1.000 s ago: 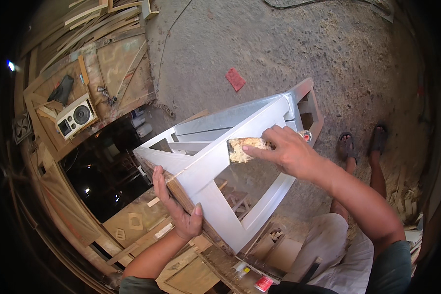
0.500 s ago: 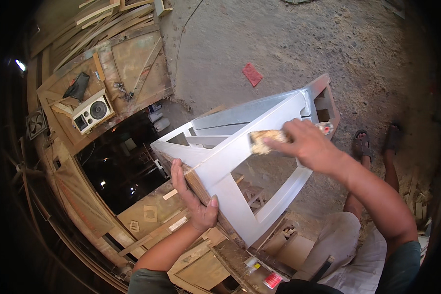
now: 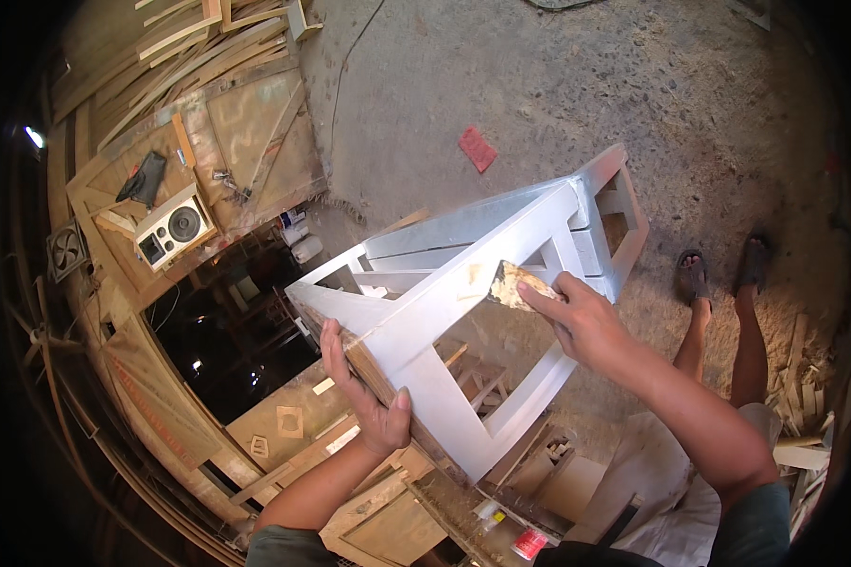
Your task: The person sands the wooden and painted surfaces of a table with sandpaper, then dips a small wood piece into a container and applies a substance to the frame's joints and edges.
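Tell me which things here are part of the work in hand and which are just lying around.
In use:
- white-painted wooden frame, steadied by the left hand
- putty knife, pressed to the frame by the right hand

Lying about:
- red rag on the floor
- speaker box on the bench
- wood offcuts

Woodworking shop: timber offcuts [image 3: 189, 38] stacked, sawdust on the concrete floor [image 3: 558, 85], plywood bench [image 3: 246, 142], unfinished white-primed frame [image 3: 473, 312].
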